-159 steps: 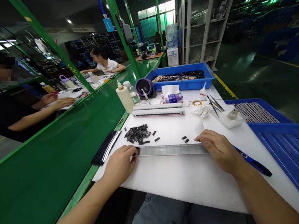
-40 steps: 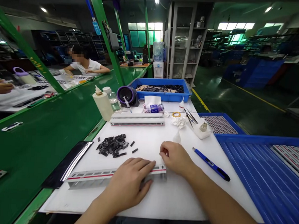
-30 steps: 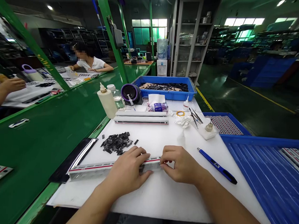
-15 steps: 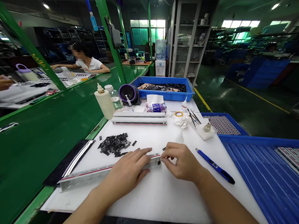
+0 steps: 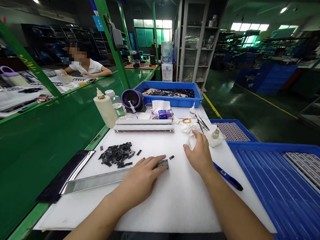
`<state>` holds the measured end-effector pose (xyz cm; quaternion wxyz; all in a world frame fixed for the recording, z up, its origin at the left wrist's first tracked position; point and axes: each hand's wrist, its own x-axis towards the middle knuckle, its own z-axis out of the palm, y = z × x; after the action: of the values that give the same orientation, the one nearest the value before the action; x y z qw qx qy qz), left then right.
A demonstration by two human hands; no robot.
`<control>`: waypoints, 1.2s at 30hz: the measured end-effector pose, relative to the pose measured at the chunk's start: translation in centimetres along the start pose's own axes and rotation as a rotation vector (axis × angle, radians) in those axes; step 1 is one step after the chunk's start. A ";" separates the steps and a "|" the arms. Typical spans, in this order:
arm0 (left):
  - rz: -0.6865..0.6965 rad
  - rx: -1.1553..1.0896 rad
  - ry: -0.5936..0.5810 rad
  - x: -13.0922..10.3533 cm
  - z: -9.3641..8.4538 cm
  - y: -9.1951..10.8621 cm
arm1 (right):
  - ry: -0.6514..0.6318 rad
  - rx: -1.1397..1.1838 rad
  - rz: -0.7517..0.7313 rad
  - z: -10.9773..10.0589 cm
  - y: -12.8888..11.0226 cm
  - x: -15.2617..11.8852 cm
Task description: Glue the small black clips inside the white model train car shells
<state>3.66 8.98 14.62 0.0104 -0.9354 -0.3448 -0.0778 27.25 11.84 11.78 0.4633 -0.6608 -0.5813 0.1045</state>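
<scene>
My left hand [image 5: 142, 178] lies over the right part of a long grey metal channel strip [image 5: 97, 182], its fingers bent over the strip and its thumb mostly hidden. The strip rests on the white work board with its plain metal side showing. My right hand [image 5: 199, 154] is open beside a small white translucent bottle [image 5: 189, 143], thumb and forefinger apart around it; whether they touch it I cannot tell. A single small black piece [image 5: 171, 157] lies just past the strip's right end. A heap of similar black pieces [image 5: 116, 154] sits behind the strip.
Two finished-looking strips [image 5: 143, 129] lie farther back near a tissue pack [image 5: 161, 113]. A blue pen-like tool [image 5: 228, 176] lies by my right forearm. Tweezers [image 5: 202, 123], crumpled tissue [image 5: 188, 128] and a brush jar [image 5: 215, 133] stand back right. Blue trays [image 5: 258, 193] adjoin the board.
The strip has been turned over, so its red-lined face no longer shows. My right hand has left the strip's end and moved away from me to the small bottle, its fingers opening.
</scene>
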 end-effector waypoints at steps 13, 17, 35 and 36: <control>-0.015 0.169 -0.059 -0.3 -0.1 2.1 | -0.284 -0.177 0.018 -0.2 -0.1 0.4; -0.042 0.136 -0.052 -0.3 -0.1 2.2 | -0.272 -0.118 0.021 -0.6 -0.4 0.4; 0.001 0.130 0.193 -0.9 1.4 2.1 | -0.367 -0.173 0.080 -0.8 -0.4 0.5; 0.006 0.144 0.199 -0.9 1.5 2.1 | -0.367 -0.168 0.076 -0.7 -0.4 0.4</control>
<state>4.57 6.94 13.11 0.1119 -0.9209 -0.3438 -0.1456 27.60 11.82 12.63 0.2884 -0.6884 -0.6373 0.1918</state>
